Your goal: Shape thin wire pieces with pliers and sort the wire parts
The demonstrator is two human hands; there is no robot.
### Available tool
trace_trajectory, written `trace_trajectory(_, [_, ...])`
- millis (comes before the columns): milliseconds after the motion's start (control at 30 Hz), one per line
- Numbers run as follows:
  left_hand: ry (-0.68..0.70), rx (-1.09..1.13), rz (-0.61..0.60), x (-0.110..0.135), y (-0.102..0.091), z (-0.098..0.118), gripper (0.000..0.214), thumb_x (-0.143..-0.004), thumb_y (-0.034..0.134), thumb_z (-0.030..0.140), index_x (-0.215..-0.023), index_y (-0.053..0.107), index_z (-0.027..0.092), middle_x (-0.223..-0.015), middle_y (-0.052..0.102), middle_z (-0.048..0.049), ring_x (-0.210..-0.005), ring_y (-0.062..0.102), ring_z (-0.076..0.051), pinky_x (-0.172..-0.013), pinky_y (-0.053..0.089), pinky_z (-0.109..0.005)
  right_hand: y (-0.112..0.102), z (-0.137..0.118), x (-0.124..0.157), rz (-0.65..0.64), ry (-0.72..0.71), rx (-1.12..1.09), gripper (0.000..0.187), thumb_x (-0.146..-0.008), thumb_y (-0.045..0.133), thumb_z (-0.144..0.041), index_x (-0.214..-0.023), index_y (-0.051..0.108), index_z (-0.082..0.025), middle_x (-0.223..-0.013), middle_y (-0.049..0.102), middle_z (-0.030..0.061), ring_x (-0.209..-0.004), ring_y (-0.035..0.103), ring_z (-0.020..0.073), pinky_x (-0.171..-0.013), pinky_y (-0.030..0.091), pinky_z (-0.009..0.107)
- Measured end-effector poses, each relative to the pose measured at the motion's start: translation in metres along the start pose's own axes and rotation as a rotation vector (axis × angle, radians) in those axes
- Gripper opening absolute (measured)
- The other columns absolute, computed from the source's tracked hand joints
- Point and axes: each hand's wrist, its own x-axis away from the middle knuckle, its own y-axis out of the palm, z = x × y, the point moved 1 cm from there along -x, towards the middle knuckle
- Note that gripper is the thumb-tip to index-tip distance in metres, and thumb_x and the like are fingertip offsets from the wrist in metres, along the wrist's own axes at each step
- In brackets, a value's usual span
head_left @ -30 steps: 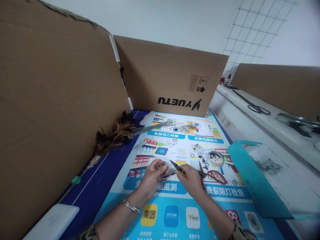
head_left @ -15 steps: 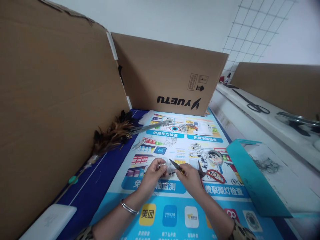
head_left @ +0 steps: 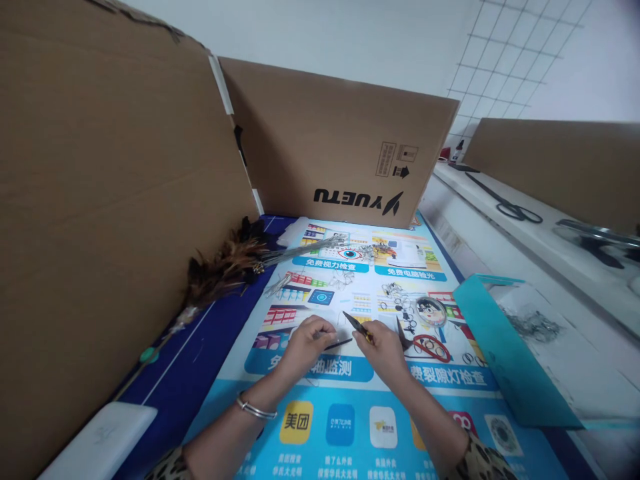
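My left hand (head_left: 306,345), a bangle on its wrist, is closed in a pinch. A thin wire, clearer a moment earlier as a loop, is in its fingertips and hardly shows now. To the right, my right hand (head_left: 381,347) is wrapped round long-nose pliers (head_left: 356,325); their dark jaws point up and left, apart from the left fingers. Beside the right hand lies another tool with dark pointed jaws (head_left: 403,335). Small dark rings and wire bits (head_left: 400,303) are scattered beyond it, near a round tin with a cartoon face (head_left: 431,311).
Brown feathers (head_left: 225,263) and a bundle of thin wires (head_left: 300,251) lie at the left. Cardboard panels (head_left: 325,140) wall the left and back. A teal folder (head_left: 505,360) with dark tangled wire (head_left: 533,325) is at the right; scissors (head_left: 517,212) rest on a white ledge.
The wire loop at my left fingers has dropped nearly out of sight. The plier jaws have moved slightly up and right, away from the left hand. The view has shifted a little.
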Motion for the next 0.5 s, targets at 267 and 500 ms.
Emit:
trace_trajectory(267, [0.074,-0.180,-0.050,-0.005,-0.013,0.003,0.009,-0.073,0.055,0.022,-0.067,0.060,0.018,-0.068,0.055,-0.0004,-0.071,0.050,-0.015,-0.065,0.037,-0.024,0.001,0.003,-0.001,-0.016,-0.009,0.005,0.017,-0.080,0.049,-0.034,-0.078,0.057,-0.019,-0.076,0.058,0.0021,-0.071,0.053,0.0149,-0.058,0.035,0.021])
trace_trajectory(500, [-0.093,0.118,-0.071,-0.004,-0.007,-0.008,0.011,-0.076,0.052,0.027,-0.072,0.052,0.016,-0.061,0.046,0.0037,-0.056,0.042,-0.010,-0.051,0.033,-0.019,0.002,0.005,-0.001,0.007,-0.005,-0.003,0.019,-0.082,0.047,-0.036,-0.081,0.057,-0.020,-0.078,0.059,0.0025,-0.072,0.054,0.0152,-0.059,0.036,0.021])
